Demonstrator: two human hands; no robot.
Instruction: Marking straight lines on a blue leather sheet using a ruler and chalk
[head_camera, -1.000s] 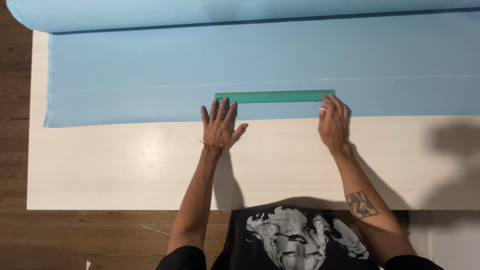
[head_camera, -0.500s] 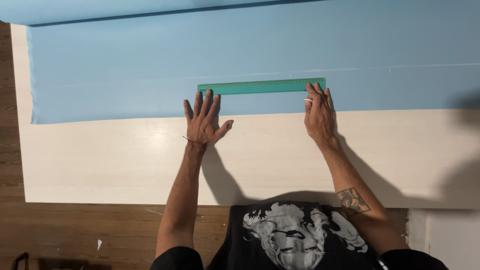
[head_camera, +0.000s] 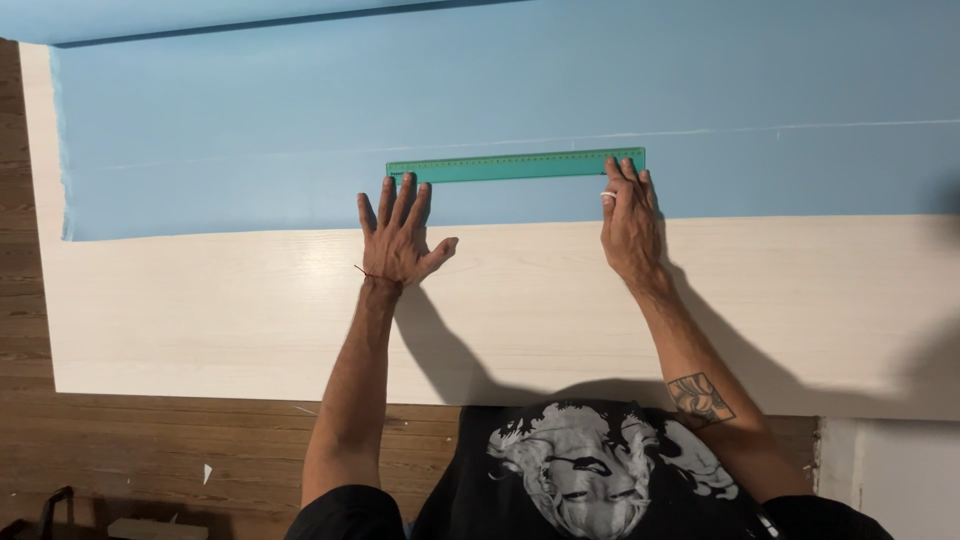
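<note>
Grip: both hands lie flat and open, palms down, nothing clasped; the fingertips press down at the near edge of the green ruler (head_camera: 515, 165).
Left hand: the left hand (head_camera: 398, 232) is spread wide, thumb splayed out to the right, its heel on the pale wooden board (head_camera: 200, 310) and its fingers reaching over the near edge of the blue fabric (head_camera: 250, 120); the fingertips meet the ruler's left end.
Right hand: the right hand (head_camera: 632, 222) has its fingers closer together, a pale ring on one finger; its fingertips touch the ruler's right end.
Arms: both forearms run from the near edge straight away from the body, the left one nearly upright in view, the right one angled in from the right, with a tattoo near the elbow.
Ruler: long, thin and green, its long axis running left to right with the right end slightly farther; it lies on the fabric just beyond the fingertips, spanning the gap between the hands, so neither hand is clearly nearer.
Fabric: a smooth blue sheet covering the far part of the board, with a faint pale line (head_camera: 700, 132) just beyond the ruler and roughly parallel to it.
Surroundings: dark wooden floor (head_camera: 150, 450) near and left of the board.
</note>
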